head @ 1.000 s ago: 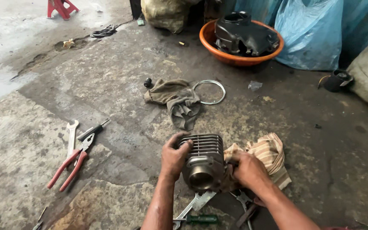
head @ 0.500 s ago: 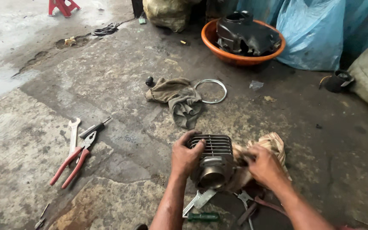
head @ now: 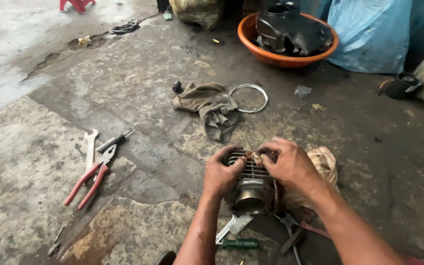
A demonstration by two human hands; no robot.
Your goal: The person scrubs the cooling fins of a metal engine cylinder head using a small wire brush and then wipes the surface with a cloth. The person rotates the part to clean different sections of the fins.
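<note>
A: What's nearest?
B: Finned engine cylinder (head: 250, 189) on concrete floor (head: 138, 98), bore axis toward wearer. L hand (head: 220, 174) grips its left side; R hand (head: 290, 164) pinches striped rag (head: 326, 164) on top fins.
A: Beyond?
B: Grey rag (head: 211, 109), wire ring (head: 249, 98).

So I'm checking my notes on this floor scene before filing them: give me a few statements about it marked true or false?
1. Both hands are on the finned engine cylinder. True: left hand, right hand.
2. The red-handled pliers lie on the striped cloth. False: they lie on bare floor beside a wrench; the striped cloth sits right of the cylinder.
3. The orange basin holds a dark engine cover. True.
4. The wire ring hangs on the cylinder. False: it lies on the floor by the grey rag.
</note>
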